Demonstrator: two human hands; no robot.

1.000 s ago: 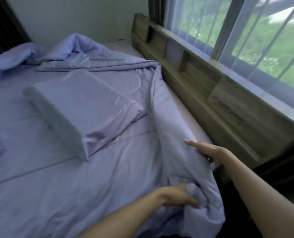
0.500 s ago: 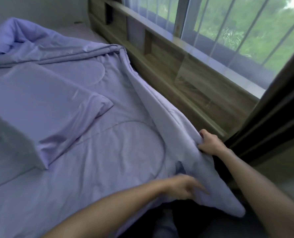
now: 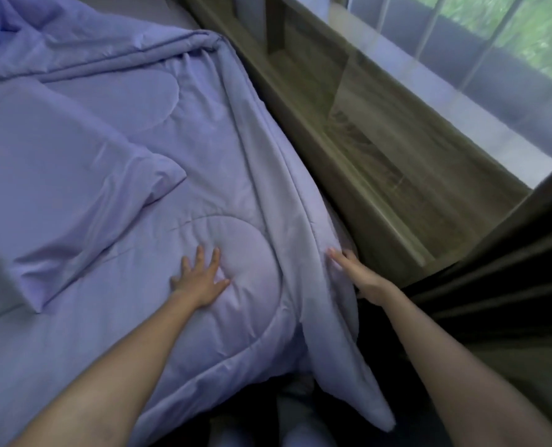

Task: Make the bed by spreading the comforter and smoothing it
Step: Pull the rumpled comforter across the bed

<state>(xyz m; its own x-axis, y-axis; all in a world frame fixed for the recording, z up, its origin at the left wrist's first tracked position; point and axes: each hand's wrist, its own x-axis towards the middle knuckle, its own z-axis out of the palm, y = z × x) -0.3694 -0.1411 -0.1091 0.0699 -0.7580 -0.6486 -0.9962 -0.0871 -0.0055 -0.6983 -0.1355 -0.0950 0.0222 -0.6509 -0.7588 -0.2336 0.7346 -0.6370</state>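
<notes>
Both hands have let go of the comforter (image 3: 223, 162) edge and now lie flat on it. From the left: pillow (image 3: 58, 175), left hand (image 3: 200, 279) spread open, right hand (image 3: 361, 275) fingers straight along the fold beside the wooden headboard (image 3: 381, 162).

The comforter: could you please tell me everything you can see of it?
The comforter is lavender, soft and quilted, with curved stitch lines. It lies over the bed, mostly flat near the person but bunched in folds at the far end. Its right edge is folded into a long ridge along the wooden headboard, and one corner hangs off the near side. The left hand presses flat on it, fingers spread; the right hand rests open against the folded edge. A pillow lies on top.
</notes>
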